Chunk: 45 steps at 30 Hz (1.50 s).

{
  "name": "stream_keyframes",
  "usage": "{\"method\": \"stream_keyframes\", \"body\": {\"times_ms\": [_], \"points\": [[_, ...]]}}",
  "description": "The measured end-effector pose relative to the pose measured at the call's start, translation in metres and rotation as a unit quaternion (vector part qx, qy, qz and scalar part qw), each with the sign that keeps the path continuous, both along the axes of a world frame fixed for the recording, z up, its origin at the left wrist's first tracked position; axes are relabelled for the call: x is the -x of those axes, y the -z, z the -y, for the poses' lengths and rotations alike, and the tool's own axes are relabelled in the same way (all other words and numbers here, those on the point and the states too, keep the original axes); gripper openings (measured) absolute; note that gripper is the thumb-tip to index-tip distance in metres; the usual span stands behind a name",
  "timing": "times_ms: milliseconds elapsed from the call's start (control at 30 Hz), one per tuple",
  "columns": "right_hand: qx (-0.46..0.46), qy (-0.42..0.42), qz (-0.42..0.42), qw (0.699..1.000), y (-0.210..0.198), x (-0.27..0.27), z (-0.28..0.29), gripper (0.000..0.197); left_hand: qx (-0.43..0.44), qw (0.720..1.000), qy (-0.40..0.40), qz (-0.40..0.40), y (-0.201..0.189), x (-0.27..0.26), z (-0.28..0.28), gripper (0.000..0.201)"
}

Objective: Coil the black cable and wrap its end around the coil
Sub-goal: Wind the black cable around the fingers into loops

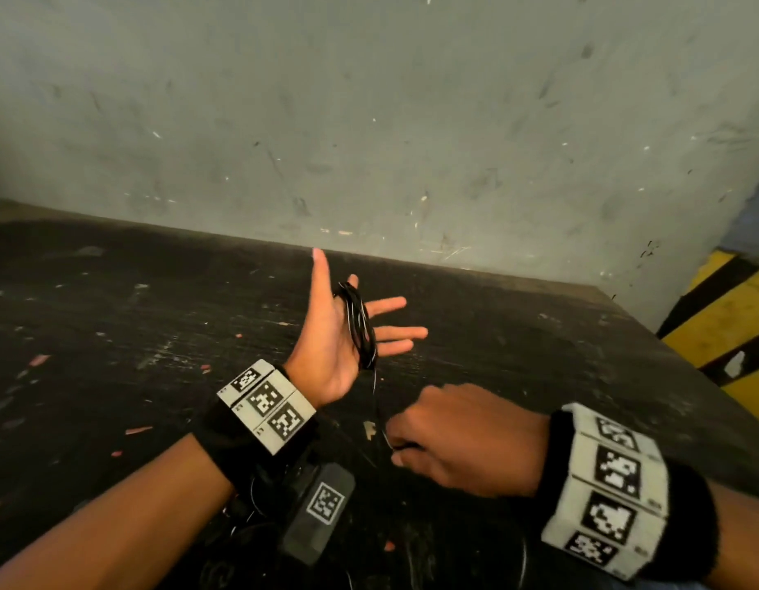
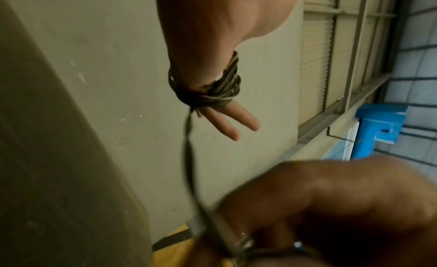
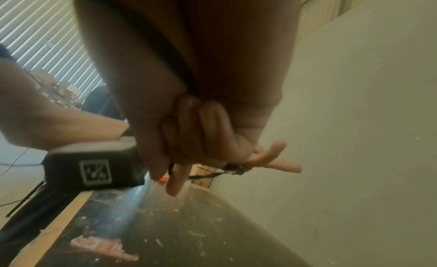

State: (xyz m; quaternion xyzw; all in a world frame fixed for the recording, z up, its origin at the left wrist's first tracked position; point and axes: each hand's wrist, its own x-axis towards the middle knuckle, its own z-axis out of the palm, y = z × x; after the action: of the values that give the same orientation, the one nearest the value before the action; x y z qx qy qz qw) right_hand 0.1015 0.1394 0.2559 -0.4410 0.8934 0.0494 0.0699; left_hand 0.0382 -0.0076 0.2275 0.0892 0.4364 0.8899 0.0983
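The black cable (image 1: pixel 360 330) is wound in several turns round the fingers of my left hand (image 1: pixel 348 330), which is held palm up with the fingers straight and spread. In the left wrist view the coil (image 2: pixel 212 87) sits at the base of the fingers. A free strand (image 1: pixel 375 402) runs down from the coil to my right hand (image 1: pixel 450 436). That hand is curled into a fist below and right of the left hand and grips the cable's end (image 2: pixel 212 215). In the right wrist view the right hand's fingers (image 3: pixel 201 130) are folded tight, with the left hand's fingers (image 3: pixel 272 158) beyond them.
Both hands hover over a dark, scuffed tabletop (image 1: pixel 114 334) strewn with small scraps. A grey wall (image 1: pixel 369 121) stands close behind it. Yellow and black hazard striping (image 1: pixel 718 325) lies past the table's right edge. A blue fixture (image 2: pixel 378 128) shows at the side.
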Motion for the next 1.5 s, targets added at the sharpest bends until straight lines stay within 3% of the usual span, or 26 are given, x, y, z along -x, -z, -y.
{"method": "stream_keyframes", "body": {"times_ms": [67, 200, 267, 367, 467, 633, 733, 867, 933, 1067, 1167, 1333, 1500], "points": [[0.005, -0.010, -0.016, 1.000, 0.003, -0.002, 0.002, 0.022, 0.009, 1.000, -0.009, -0.004, 0.000, 0.000, -0.003, 0.086], [0.052, -0.019, -0.032, 0.998, -0.018, -0.003, 0.001, 0.017, 0.119, 0.992, -0.015, -0.037, 0.008, -0.005, -0.015, 0.082], [0.057, -0.002, -0.043, 0.997, -0.030, 0.002, -0.002, 0.012, 0.195, 0.979, 0.001, -0.059, 0.013, -0.013, -0.020, 0.082], [0.065, 0.019, -0.013, 0.998, -0.044, 0.023, -0.011, 0.009, 0.313, 0.942, 0.057, -0.108, 0.018, -0.023, -0.026, 0.061], [0.079, 0.032, 0.021, 0.996, -0.054, 0.045, -0.022, 0.010, 0.404, 0.900, 0.105, -0.129, 0.022, -0.023, -0.029, 0.093], [0.106, 0.053, 0.053, 0.992, -0.065, 0.073, -0.041, 0.011, 0.463, 0.865, 0.146, -0.126, 0.023, -0.013, -0.038, 0.097], [0.132, 0.080, 0.035, 0.987, -0.077, 0.090, -0.058, 0.011, 0.450, 0.860, 0.211, -0.114, 0.029, -0.002, -0.038, 0.107], [0.151, 0.103, 0.004, 0.983, -0.082, 0.114, -0.087, 0.018, 0.377, 0.882, 0.252, -0.127, 0.024, 0.005, -0.044, 0.098], [0.153, 0.112, -0.007, 0.982, -0.077, 0.126, -0.102, 0.023, 0.341, 0.890, 0.275, -0.131, 0.020, 0.012, -0.050, 0.102], [0.165, 0.113, -0.029, 0.979, -0.055, 0.142, -0.117, 0.037, 0.252, 0.910, 0.310, -0.112, 0.008, 0.024, -0.060, 0.087], [0.180, 0.119, -0.074, 0.974, -0.037, 0.155, -0.124, 0.034, 0.179, 0.925, 0.314, -0.118, -0.010, 0.039, -0.072, 0.085], [0.229, 0.135, -0.077, 0.961, 0.009, 0.179, -0.124, 0.031, 0.070, 0.968, 0.223, -0.096, -0.037, 0.074, -0.094, 0.094], [0.234, 0.117, -0.071, 0.962, 0.038, 0.173, -0.104, 0.034, 0.049, 0.995, 0.062, -0.068, -0.042, 0.106, -0.108, 0.094]]}}
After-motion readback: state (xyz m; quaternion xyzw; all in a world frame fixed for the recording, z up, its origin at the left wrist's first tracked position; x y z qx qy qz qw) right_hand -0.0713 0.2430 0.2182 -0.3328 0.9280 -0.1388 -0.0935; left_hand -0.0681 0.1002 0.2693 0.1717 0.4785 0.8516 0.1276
